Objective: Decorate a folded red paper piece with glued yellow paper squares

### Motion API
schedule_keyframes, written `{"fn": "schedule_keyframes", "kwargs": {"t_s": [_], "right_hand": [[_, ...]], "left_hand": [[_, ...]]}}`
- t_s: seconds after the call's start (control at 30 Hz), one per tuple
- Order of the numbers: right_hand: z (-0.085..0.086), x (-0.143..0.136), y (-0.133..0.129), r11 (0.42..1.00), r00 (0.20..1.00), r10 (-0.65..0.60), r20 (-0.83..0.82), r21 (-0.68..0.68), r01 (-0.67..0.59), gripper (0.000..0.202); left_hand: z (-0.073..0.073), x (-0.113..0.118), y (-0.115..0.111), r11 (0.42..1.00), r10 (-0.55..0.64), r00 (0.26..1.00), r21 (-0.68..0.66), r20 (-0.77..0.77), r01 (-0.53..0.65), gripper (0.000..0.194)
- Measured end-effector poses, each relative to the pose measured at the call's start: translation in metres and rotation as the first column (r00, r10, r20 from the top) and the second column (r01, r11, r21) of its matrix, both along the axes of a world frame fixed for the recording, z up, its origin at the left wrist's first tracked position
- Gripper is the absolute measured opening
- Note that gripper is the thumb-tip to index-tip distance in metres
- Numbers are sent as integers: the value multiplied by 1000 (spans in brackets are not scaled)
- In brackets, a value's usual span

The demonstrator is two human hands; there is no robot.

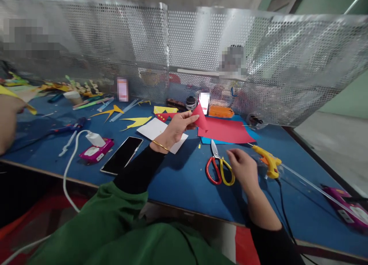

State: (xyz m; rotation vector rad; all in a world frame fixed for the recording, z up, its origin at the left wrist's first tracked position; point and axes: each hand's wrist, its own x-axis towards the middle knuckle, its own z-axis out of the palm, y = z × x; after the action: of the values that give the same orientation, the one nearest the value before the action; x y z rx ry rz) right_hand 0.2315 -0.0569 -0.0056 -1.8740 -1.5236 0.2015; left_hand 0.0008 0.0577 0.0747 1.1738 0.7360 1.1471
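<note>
My left hand (178,128) pinches a small folded piece of red paper (202,120) between thumb and fingers, raised above the blue table. My right hand (243,167) is beside the scissors (217,161), its fingers curled in, with nothing visible in them. One scissor handle is red, the other yellow, and the blades point away from me. Red sheets of paper (230,130) lie over a blue sheet (253,132) beyond the scissors. Under my left wrist a white sheet (152,129) is partly covered. To the right of my right hand lies a yellow glue gun (268,160).
A black-screened phone (122,155), a purple power strip (96,150) and yellow paper cutouts (138,122) lie at left. An orange case (220,112) stands before the perforated metal screen (201,43). Another person's arm (7,119) reaches in at far left; another purple power strip (346,207) sits right.
</note>
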Motion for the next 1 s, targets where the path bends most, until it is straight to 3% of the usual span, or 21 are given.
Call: {"fn": "schedule_keyframes", "kwargs": {"t_s": [0.07,0.13,0.3,0.4,0.47,0.5,0.63,0.7,0.8,0.87,1.0], "right_hand": [[12,3,13,994,993,-34,-115,101,46,48],[27,0,32,985,975,11,-221,168,27,60],[50,-25,76,973,863,229,-450,129,-191,77],[48,-41,80,928,652,321,-687,89,-362,76],[43,-46,75,921,482,301,-823,120,-371,60],[40,-47,73,928,441,286,-851,131,-349,52],[34,-38,71,954,429,269,-862,177,-242,38],[32,-34,74,960,431,275,-859,223,-167,38],[30,-35,77,958,450,280,-848,280,-67,34],[29,-39,77,953,463,278,-841,303,-22,32],[31,-43,74,947,488,274,-829,322,13,28]], "left_hand": [[-1,-4,-4,996,-88,995,34,52,87,12],[-2,-5,-7,983,-170,981,84,94,162,17],[2,-9,-13,951,-296,930,157,219,266,24],[2,-13,-12,951,-306,918,131,253,281,22],[0,-15,-8,959,-281,935,93,218,267,18],[-2,-15,-5,968,-251,950,71,186,242,15],[-13,-13,12,1000,-20,995,1,93,20,7],[-19,-11,18,997,62,992,-47,108,-57,13],[-25,-6,18,995,24,995,-103,94,-15,25],[-27,-1,12,995,-11,998,-102,59,17,23],[-29,7,1,989,115,993,-100,15,-113,6]]}}
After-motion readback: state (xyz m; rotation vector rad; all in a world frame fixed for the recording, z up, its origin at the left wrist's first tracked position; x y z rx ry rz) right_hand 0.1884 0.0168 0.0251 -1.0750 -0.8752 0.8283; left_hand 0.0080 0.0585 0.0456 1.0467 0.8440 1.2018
